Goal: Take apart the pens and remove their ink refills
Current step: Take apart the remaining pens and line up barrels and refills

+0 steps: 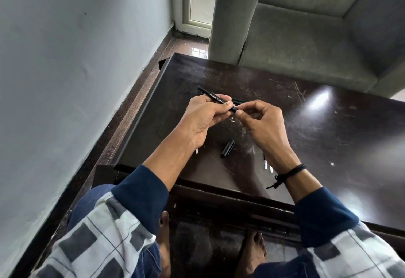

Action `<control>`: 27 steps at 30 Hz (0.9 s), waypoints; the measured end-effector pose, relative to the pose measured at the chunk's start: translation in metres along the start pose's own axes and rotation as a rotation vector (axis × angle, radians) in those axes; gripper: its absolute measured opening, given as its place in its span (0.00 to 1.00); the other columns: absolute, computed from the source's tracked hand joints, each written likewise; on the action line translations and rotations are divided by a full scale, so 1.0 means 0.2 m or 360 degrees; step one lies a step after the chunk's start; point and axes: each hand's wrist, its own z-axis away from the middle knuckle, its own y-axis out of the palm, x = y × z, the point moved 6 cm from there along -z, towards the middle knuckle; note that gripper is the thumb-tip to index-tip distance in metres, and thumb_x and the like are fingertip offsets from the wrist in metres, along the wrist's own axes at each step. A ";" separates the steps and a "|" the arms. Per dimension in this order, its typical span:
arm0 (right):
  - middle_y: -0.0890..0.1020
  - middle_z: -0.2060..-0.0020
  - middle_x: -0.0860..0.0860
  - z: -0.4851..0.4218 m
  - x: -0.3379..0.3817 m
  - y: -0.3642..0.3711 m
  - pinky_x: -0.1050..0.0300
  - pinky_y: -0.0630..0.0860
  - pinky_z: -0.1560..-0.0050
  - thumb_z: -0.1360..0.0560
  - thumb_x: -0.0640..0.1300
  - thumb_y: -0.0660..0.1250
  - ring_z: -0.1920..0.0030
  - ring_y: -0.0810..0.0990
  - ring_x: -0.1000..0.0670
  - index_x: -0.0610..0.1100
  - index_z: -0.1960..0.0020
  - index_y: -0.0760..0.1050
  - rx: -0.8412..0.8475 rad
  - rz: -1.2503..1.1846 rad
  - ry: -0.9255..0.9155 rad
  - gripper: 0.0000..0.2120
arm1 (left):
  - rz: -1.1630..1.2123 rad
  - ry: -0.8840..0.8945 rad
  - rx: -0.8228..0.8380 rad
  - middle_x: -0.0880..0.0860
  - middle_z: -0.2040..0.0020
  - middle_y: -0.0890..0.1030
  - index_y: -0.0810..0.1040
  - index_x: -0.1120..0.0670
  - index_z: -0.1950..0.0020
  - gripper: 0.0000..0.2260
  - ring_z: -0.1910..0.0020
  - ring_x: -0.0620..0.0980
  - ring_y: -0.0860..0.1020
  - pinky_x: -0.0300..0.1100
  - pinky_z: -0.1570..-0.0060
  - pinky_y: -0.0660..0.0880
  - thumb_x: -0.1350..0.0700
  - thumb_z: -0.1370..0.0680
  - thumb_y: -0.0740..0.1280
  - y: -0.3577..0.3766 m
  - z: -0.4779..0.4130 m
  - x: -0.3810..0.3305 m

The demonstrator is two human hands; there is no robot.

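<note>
Fingers (217, 107) of the left hand (202, 120) curl round a black pen (213, 95), holding it above the counter (317, 137). The right hand (260, 120) pinches the pen's near end between thumb and forefinger, so it looks as if the tip piece is about to be twisted or pulled off. One cap (227, 148) lies loose on the counter just below the hands, so this pen seems uncapped at least. Some thin pale sticks (268, 166) by the right wrist may be refills already out; too small to be sure. More dark pens (240, 100) wait behind the hands. By my reckoning, somewhere short of halfway: this refill isn't out, with others to go.
</note>
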 end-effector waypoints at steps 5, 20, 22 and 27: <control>0.85 0.59 0.55 -0.01 0.00 0.00 0.56 0.79 0.55 0.26 0.42 0.77 0.60 0.80 0.58 0.51 0.53 0.83 -0.0028 0.0036 -0.0025 0.05 | 0.0012 0.0016 -0.0086 0.60 0.55 0.84 0.83 0.66 0.48 0.06 0.56 0.54 0.84 0.41 0.49 0.83 0.67 0.24 0.73 -0.01 0.00 0.00; 0.82 0.52 0.57 0.00 0.00 0.00 0.62 0.73 0.56 0.25 0.43 0.76 0.57 0.78 0.57 0.57 0.48 0.83 0.0012 0.0174 -0.0069 0.10 | 0.0093 0.0014 -0.0091 0.67 0.49 0.84 0.78 0.68 0.41 0.09 0.54 0.57 0.85 0.42 0.49 0.83 0.65 0.20 0.68 -0.04 -0.01 -0.01; 0.81 0.51 0.58 0.00 0.01 0.00 0.61 0.74 0.55 0.25 0.43 0.76 0.56 0.78 0.57 0.56 0.48 0.84 0.0015 0.0197 -0.0075 0.09 | 0.0070 0.0015 -0.0100 0.66 0.50 0.85 0.78 0.67 0.41 0.09 0.53 0.56 0.85 0.42 0.49 0.83 0.65 0.20 0.68 -0.04 -0.02 -0.01; 0.82 0.50 0.56 0.00 0.00 0.00 0.60 0.75 0.53 0.24 0.42 0.75 0.53 0.81 0.55 0.54 0.48 0.84 -0.0008 0.0227 -0.0059 0.08 | 0.0081 0.0066 -0.0182 0.63 0.54 0.84 0.78 0.64 0.44 0.05 0.56 0.55 0.84 0.41 0.51 0.83 0.65 0.19 0.66 -0.05 -0.02 -0.02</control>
